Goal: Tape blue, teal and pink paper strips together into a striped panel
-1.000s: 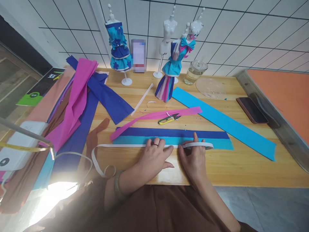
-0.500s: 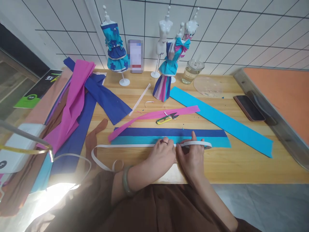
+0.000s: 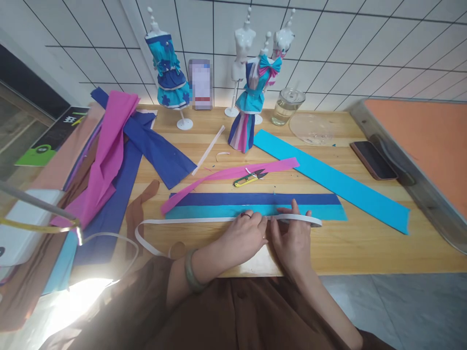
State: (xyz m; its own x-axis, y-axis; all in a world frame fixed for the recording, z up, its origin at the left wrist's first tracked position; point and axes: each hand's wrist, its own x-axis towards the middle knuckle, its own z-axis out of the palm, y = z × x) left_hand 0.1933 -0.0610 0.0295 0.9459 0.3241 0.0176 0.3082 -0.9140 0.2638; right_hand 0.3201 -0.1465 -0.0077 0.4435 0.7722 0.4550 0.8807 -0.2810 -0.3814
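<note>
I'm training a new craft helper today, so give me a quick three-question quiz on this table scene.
1. True or false: the yellow-handled thread snips lie on the long pink paper strip.
2. What do both hands, left hand and right hand, press on?
3. How many small white mannequins wear dresses: A one, B two, C four?

Key: 1 true. 2 the narrow white tape strip along the turquoise paper strip. 3 B.

left hand (image 3: 243, 236), right hand (image 3: 292, 236), white tape (image 3: 189, 220)
</note>
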